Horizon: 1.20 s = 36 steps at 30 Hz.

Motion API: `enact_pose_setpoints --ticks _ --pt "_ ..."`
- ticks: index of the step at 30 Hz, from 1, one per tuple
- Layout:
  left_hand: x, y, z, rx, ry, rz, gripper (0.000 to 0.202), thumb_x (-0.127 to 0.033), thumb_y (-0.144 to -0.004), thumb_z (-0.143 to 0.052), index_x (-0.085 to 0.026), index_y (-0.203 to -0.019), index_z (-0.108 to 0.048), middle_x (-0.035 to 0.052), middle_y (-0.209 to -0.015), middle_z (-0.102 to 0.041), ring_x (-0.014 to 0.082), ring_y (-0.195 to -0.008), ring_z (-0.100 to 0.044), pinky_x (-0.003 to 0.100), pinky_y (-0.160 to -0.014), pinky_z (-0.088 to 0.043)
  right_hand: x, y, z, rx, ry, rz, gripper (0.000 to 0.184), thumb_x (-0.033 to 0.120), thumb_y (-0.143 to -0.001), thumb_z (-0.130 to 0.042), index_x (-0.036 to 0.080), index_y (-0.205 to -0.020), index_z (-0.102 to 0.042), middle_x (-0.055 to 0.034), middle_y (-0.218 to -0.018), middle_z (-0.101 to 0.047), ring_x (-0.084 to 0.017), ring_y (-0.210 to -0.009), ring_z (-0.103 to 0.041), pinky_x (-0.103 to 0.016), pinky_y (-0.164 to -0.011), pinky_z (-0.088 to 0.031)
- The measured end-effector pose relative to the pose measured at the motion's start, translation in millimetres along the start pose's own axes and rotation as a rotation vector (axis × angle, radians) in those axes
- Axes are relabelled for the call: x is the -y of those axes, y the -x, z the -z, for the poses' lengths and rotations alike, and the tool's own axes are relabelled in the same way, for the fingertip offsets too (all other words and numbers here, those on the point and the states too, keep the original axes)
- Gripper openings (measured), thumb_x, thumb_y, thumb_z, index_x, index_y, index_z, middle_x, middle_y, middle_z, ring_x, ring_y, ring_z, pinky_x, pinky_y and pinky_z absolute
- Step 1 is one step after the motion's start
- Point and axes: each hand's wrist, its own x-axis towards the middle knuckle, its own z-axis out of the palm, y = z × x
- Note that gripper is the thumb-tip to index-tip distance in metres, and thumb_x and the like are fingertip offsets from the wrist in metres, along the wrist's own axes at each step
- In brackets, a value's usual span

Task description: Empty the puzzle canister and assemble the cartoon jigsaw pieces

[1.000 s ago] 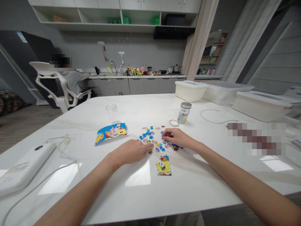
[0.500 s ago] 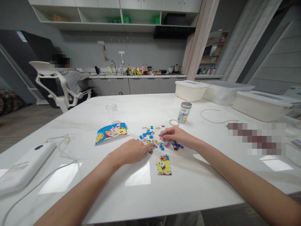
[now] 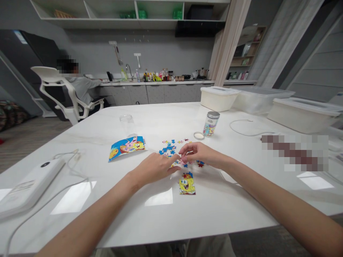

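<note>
My right grip (image 3: 199, 155) is narrow, pinched over the jigsaw pieces (image 3: 168, 150), maybe holding one; left grip (image 3: 155, 167) sits half-open beside them, all behind the SpongeBob section (image 3: 187, 184). Light, stiff card: take edges.

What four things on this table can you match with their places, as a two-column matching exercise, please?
Things:
1. Canister with a metal lid
2. SpongeBob and Patrick picture card
3. Small assembled SpongeBob puzzle section
4. White flat device

Places:
A. Near the left edge of the table
B. Nearer the person than the left hand and right hand
C. Beside a round lid, beyond the loose puzzle pieces
D. Left of the loose puzzle pieces

Pairs: 1-C, 2-D, 3-B, 4-A
</note>
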Motion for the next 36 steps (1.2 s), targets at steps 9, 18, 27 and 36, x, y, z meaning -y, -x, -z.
enact_pose_setpoints --ticks 9,18,27,36 --pt "3.3 0.6 2.6 0.024 0.104 -0.073 0.033 -0.038 -0.104 -0.033 -0.023 -0.118 -0.059 0.0021 -0.07 -0.067 0.0104 -0.048 -0.052 0.024 -0.049 -0.034 -0.4 0.6 -4.3 0.058 0.049 -0.004 0.011 0.017 -0.074 -0.071 0.02 -0.085 -0.069 0.0001 -0.077 -0.07 -0.013 -0.076 -0.066 -0.027 -0.074 -0.051" --pt "4.7 0.6 4.6 0.044 0.095 -0.115 0.031 -0.036 -0.103 -0.038 -0.025 -0.113 -0.065 0.001 -0.065 -0.065 0.0103 -0.049 -0.05 0.024 -0.049 -0.032 -8.2 -2.6 -3.2 0.098 0.05 -0.053 0.013 0.023 -0.073 -0.075 0.02 -0.085 -0.069 -0.0015 -0.077 -0.071 -0.013 -0.073 -0.065 -0.027 -0.067 -0.05" --pt "7.2 2.3 1.0 0.056 0.145 -0.198 0.027 -0.032 -0.101 -0.044 -0.028 -0.117 -0.066 0.0011 -0.066 -0.067 0.0115 -0.052 -0.053 0.025 -0.05 -0.034 -10.7 -3.6 -3.4 0.171 0.107 -0.044 0.017 0.024 -0.071 -0.077 0.02 -0.085 -0.068 0.0007 -0.075 -0.072 -0.012 -0.071 -0.066 -0.024 -0.065 -0.048" --pt "6.9 2.7 -0.5 0.071 0.125 -0.213 0.026 -0.029 -0.1 -0.045 -0.03 -0.117 -0.065 -0.0001 -0.064 -0.066 0.0118 -0.05 -0.052 0.026 -0.049 -0.027 -9.3 -3.3 -3.6 0.176 0.206 -0.011 0.013 0.025 -0.076 -0.073 0.018 -0.086 -0.069 0.0 -0.073 -0.069 -0.011 -0.068 -0.062 -0.023 -0.06 -0.044"
